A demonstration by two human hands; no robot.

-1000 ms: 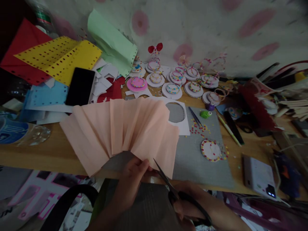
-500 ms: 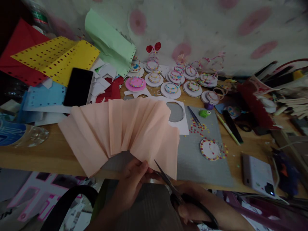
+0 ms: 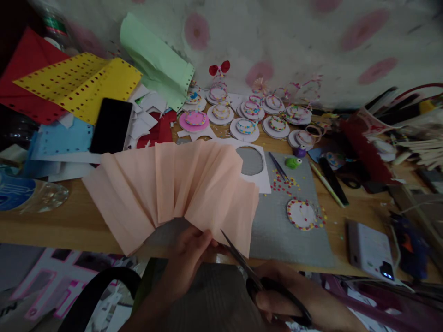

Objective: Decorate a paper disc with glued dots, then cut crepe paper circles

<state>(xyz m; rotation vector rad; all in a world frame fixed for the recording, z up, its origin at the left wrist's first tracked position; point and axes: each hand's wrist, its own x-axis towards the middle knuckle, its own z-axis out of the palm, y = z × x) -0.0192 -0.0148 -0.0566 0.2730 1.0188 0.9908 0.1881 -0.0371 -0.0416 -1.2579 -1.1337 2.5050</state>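
Observation:
A long strip of peach crepe paper [image 3: 138, 184] lies fanned in folds across the front of the table. My left hand [image 3: 190, 258] pinches its lower edge between thumb and fingers. My right hand [image 3: 284, 290] grips black-handled scissors [image 3: 240, 259], fingers through the loops. The blades point up and left over the paper's lower right part, close to my left fingertips. How far the blades are parted is hard to tell. Right of the paper, on a grey mat [image 3: 277, 240], lies a white disc [image 3: 301, 214] edged with red and yellow bits.
Tweezers [image 3: 278, 166] and a green figure [image 3: 293, 162] lie on the mat. Several small decorated paper hats [image 3: 245, 129] stand behind. A phone [image 3: 112, 124] and coloured paper [image 3: 83, 83] are at left, beside a plastic bottle [image 3: 31, 191]. A white power bank [image 3: 369, 249] sits right.
The right end of the peach paper has shifted slightly, its lower corner moving left. Both hands stay almost in place, the scissors still near the paper's lower edge.

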